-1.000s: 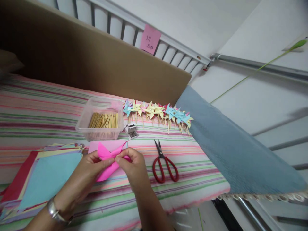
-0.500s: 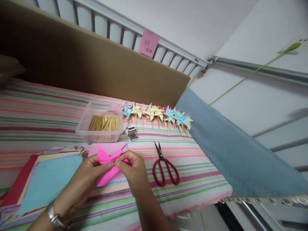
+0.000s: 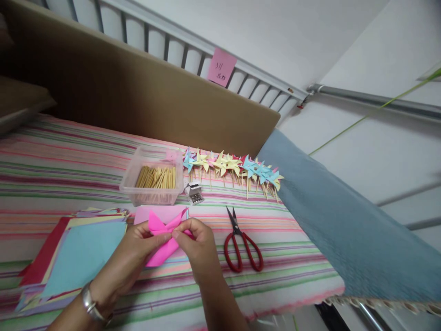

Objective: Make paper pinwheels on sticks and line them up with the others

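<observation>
Both hands meet over a bright pink sheet of paper (image 3: 164, 252) whose corners are bent in toward its middle. My left hand (image 3: 138, 248) pinches it from the left side, thumb near the centre. From the right, my right hand (image 3: 198, 243) pinches the folded tips at the centre between thumb and finger. Below the paper lies a paler pink sheet (image 3: 141, 214). A stack of coloured paper, light blue (image 3: 86, 253) on top, lies left of my left hand. Red-handled scissors (image 3: 237, 239) rest to the right of my right hand, blades pointing away from me.
A clear plastic box (image 3: 129, 184) holds many thin wooden sticks (image 3: 156, 177). Beside it sits a small open box of metal pins (image 3: 195, 196). Finished paper pinwheels (image 3: 227, 164) on sticks lie along the cardboard panel (image 3: 165, 96). The striped cloth (image 3: 292, 280) ends at the right.
My view has shifted slightly, so everything appears a little further right. The hands keep the same pinch on the pink paper, with its corners still bent to the middle.
</observation>
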A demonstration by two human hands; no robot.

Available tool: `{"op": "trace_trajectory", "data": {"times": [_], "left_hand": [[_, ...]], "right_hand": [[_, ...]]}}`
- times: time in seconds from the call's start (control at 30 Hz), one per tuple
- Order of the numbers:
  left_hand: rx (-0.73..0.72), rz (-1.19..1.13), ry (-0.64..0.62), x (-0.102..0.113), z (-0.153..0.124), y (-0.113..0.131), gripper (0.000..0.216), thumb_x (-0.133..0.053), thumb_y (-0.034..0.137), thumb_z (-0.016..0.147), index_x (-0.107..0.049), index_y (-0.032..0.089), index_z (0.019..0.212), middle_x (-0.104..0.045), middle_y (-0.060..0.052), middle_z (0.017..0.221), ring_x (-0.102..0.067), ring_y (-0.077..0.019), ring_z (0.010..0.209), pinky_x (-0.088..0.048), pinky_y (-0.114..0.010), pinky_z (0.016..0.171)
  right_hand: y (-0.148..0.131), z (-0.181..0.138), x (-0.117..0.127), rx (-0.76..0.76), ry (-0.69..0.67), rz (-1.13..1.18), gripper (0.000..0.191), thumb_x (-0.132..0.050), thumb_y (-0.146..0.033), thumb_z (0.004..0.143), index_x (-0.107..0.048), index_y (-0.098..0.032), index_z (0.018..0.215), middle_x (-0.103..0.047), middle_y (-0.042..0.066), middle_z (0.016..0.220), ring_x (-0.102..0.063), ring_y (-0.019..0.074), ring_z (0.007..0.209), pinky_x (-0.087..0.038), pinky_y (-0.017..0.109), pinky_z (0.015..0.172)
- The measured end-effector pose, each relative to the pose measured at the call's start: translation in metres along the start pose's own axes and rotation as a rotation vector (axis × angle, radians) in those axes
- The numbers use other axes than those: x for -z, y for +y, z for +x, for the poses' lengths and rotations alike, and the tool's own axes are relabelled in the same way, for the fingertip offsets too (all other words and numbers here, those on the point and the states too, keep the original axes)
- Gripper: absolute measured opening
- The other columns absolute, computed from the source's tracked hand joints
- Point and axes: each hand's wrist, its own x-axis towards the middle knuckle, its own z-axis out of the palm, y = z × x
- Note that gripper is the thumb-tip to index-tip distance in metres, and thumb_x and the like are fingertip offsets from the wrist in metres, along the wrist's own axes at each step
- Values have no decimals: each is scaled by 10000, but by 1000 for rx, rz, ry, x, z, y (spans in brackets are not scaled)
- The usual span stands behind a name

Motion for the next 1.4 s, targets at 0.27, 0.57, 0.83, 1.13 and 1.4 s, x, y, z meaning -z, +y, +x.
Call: {"op": "trace_trajectory", "data": {"times": [0.27,0.57,0.83,1.13,1.4], "left_hand": [[0,-32,-24,-6,-3,3,179,-714,232,692,-717,184,864,-713,-39,774,-600,-180,747,-440,-284,719],[-117,-7,66,-5,-2,12,123,-746,231,638,-707,159,729,-685,-18,681,-582,-146,645,-431,-239,627],[-228,-186,293,35,0,48,130,-780,186,593,-665,134,626,-646,9,572,-539,-88,517,-396,-183,502],[-249,-252,321,47,-4,57,130,-783,172,601,-681,118,661,-703,-20,655,-614,-110,619,-461,-191,602],[-281,-279,350,52,-3,61,121,-777,151,596,-680,121,663,-709,-17,646,-632,-120,610,-482,-203,612]], "right_hand": [[5,2,-2,72,27,-41,75,-577,-122,660,-547,-185,688,-525,-43,643,-499,127,650,-394,230,624],[2,-5,3,92,-101,54,350,-595,-240,766,-531,-211,1109,-669,46,914,-616,198,860,-445,321,788],[2,-3,10,87,21,24,323,-608,-341,782,-590,-183,1063,-699,76,925,-607,220,919,-441,322,793],[13,-3,2,71,-23,27,294,-648,-372,748,-653,-174,965,-718,83,878,-642,228,870,-464,343,798],[17,0,0,66,-56,-3,274,-641,-371,751,-654,-179,947,-722,85,878,-650,239,884,-465,372,830]]}}
